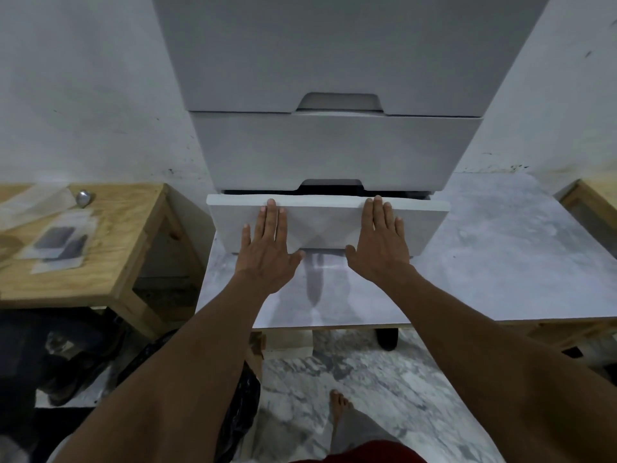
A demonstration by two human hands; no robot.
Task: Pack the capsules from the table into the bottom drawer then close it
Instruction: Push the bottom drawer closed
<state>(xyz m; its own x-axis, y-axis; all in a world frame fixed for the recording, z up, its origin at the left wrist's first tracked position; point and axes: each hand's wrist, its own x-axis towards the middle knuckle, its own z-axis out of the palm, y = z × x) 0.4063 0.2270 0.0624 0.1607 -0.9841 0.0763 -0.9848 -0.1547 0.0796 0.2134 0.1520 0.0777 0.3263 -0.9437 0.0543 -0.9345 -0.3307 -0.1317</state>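
A white drawer unit point(334, 145) stands at the back of a grey marbled table point(500, 262). Its bottom drawer point(324, 222) sticks out a short way, with a narrow dark gap above its front. My left hand point(267, 248) lies flat against the left half of the drawer front, fingers spread and pointing up. On the right half my right hand point(380, 245) presses flat in the same manner. Neither hand holds anything. No capsules show on the table, and the inside of the drawer is hidden.
A wooden side table point(127, 248) at the left carries clear plastic sleeves point(60, 242) and a small silvery round object point(83, 197). Another wooden frame point(591, 202) edges in at the right. Dark bags point(66, 355) lie on the floor at lower left; my bare foot point(339, 409) stands on marbled tiles.
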